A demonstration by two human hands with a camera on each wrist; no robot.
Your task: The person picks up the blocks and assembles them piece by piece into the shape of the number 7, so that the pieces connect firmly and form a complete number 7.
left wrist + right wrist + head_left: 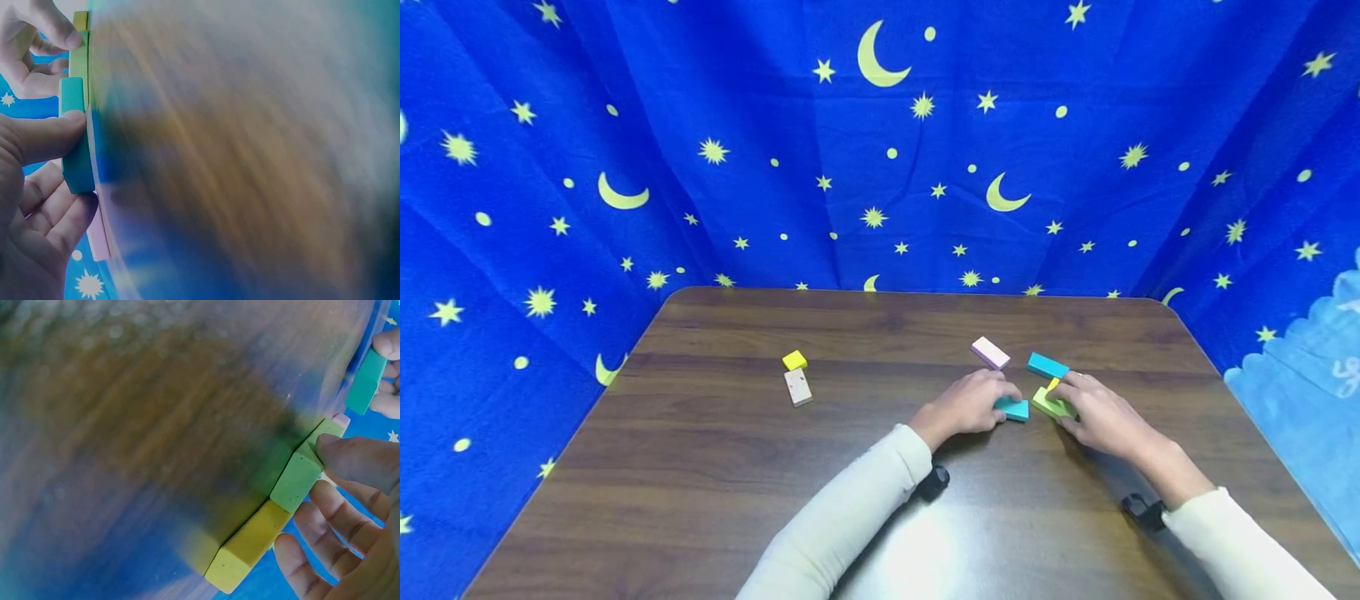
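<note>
My left hand [967, 406] pinches a teal block [1017, 410] near the right of the table, thumb on one side and fingers on the other, as the left wrist view shows. To its right, my right hand [1105, 417] holds a light green block [299, 476] between thumb and fingers. Against the green block's end sits a yellow block [245, 547], partly covered by fingers in the head view. A blue block [1047, 365] lies just behind the right hand. Beyond the left hand is a pale pink block [991, 352].
At the left of the brown wooden table [700, 467], a small yellow block [794, 360] and a whitish block [798, 387] lie close together. A blue curtain [775, 208] with moons and stars stands behind the table and along its sides.
</note>
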